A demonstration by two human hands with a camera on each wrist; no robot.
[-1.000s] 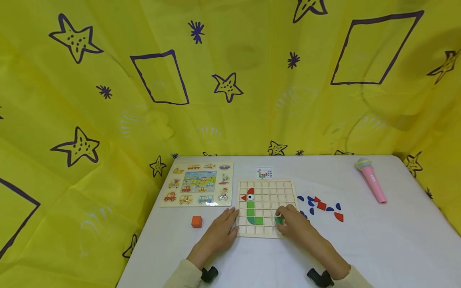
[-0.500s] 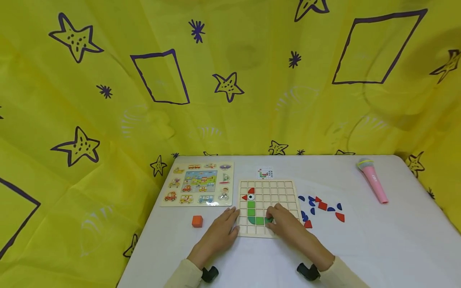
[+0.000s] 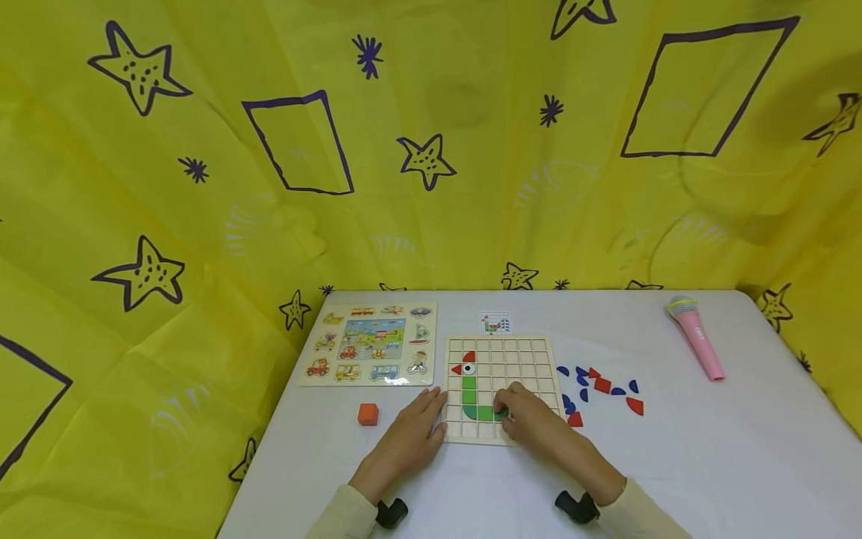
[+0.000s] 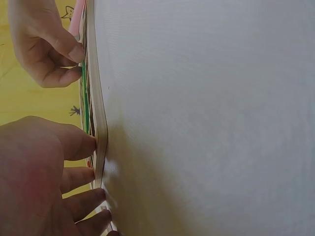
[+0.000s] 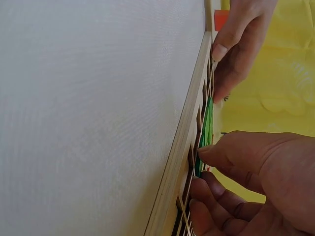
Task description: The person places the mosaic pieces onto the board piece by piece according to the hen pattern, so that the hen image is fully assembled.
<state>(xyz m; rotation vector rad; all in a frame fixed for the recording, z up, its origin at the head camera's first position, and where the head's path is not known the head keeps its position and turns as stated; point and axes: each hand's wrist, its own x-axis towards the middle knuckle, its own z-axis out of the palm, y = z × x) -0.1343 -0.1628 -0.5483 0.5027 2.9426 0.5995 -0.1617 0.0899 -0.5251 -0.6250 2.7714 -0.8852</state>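
Observation:
A wooden grid board lies on the table. Red pieces, a round eye piece and green pieces sit in its cells like a bird's head and neck. My left hand rests against the board's left edge with fingers extended. Over the lower row, my right hand pinches a dark green piece between thumb and fingers, beside a green square. The right wrist view has this green piece at board level; the fingers hide much of its outline.
Blue half-round pieces and red pieces lie scattered right of the board. A picture card is behind it. At left are a picture puzzle and an orange cube; a pink microphone lies far right.
My right hand has moved left across the board with the green piece, up to the green square, then stayed nearly still. My left hand has kept its place.

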